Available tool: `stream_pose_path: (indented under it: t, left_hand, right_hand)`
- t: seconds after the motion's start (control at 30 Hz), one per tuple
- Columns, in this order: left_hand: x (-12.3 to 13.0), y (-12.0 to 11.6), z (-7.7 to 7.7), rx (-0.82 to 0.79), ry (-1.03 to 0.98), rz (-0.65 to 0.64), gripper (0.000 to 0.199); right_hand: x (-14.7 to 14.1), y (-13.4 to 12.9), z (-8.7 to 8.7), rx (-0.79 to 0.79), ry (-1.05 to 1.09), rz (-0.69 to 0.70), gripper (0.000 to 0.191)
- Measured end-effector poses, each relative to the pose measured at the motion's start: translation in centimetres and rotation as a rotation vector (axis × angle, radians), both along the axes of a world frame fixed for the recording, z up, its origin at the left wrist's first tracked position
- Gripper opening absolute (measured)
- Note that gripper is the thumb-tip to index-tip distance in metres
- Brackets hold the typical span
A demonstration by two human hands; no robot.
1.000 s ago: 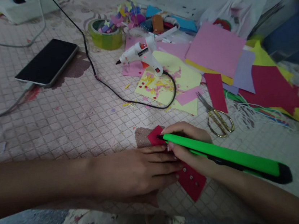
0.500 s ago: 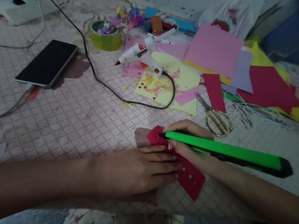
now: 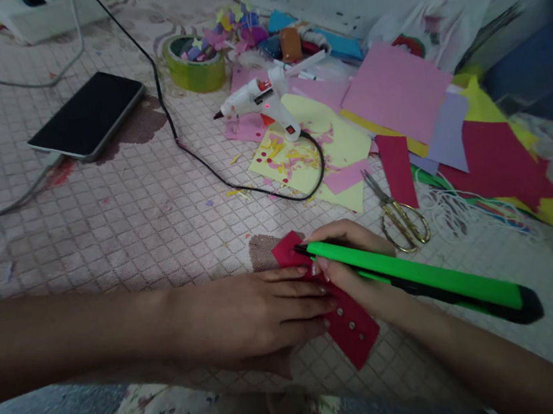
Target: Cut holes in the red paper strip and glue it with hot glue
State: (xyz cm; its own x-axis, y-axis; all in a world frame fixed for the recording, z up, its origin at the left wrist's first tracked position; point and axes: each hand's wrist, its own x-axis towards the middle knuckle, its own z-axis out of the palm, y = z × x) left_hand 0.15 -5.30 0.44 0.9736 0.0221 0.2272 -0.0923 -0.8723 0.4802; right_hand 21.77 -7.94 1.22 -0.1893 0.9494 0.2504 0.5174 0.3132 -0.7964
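Observation:
My left hand (image 3: 264, 312) lies flat across a red foam or paper strip (image 3: 357, 348), its fingers stretched out and pressing the strip to the table. A row of small round holes shows near the strip's lower end. In my right hand (image 3: 359, 264) is a green-and-black utility knife (image 3: 415, 270), gripped close to its front end. The knife's dark tip meets the strip's upper end, by another small round mark. My left fingers cover the middle of the strip.
Gold-handled scissors (image 3: 401, 218) lie beyond my right hand. A white glue gun (image 3: 263, 101) with a black cord rests on yellow paper (image 3: 345, 151) strewn with scraps. Coloured sheets (image 3: 398, 91), white string (image 3: 451, 212), a tape roll (image 3: 194, 69) and a phone (image 3: 88, 116) lie around.
The knife's rear end has tilted very slightly upward in my right hand. My left hand and the red strip stay in place.

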Motion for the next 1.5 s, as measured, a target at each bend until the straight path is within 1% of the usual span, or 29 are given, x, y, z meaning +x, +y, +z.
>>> stream_pose_path:
  t: [0.3,0.4,0.6,0.73,0.87,0.97,1.13,1.27,1.4,1.5]
  left_hand:
    - [0.0,0.0,0.0,-0.012,0.007,-0.001,0.045]
    - [0.1,0.0,-0.1,0.003,0.008,-0.01,0.048]
    - [0.0,0.1,0.2,0.036,-0.006,-0.022,0.046]
    - [-0.1,-0.1,0.1,0.034,-0.032,-0.023,0.048]
    - [-0.3,-0.3,0.0,0.035,-0.051,-0.029,0.038]
    - [-0.4,-0.4,0.1,0.05,-0.026,-0.043,0.04]
    - [-0.5,-0.5,0.0,0.073,0.001,-0.029,0.04]
    - [-0.5,-0.4,-0.1,0.092,0.02,-0.039,0.039]
    - [-0.5,-0.3,0.0,0.107,0.019,-0.055,0.04]
    - [-0.4,-0.3,0.0,0.111,0.006,-0.062,0.042]
  right_hand:
    - [0.0,-0.1,-0.1,-0.036,0.012,0.017,0.019]
    - [0.3,-0.2,0.0,-0.069,0.022,0.023,0.018]
    - [0.9,0.1,-0.2,-0.074,0.047,0.009,0.017]
    - [1.3,0.5,-0.1,-0.08,0.067,0.04,0.019]
    - [1.3,0.6,0.2,-0.065,0.059,0.039,0.014]
    - [1.2,0.6,0.3,-0.052,0.06,0.055,0.015]
    - [1.4,0.4,-0.3,-0.055,0.064,0.137,0.021]
    - [1.5,0.4,-0.5,-0.064,0.05,0.154,0.021]
    - [1.4,0.4,-0.4,-0.052,0.048,0.173,0.022]
    - [1.4,0.4,-0.3,-0.066,0.047,0.153,0.023]
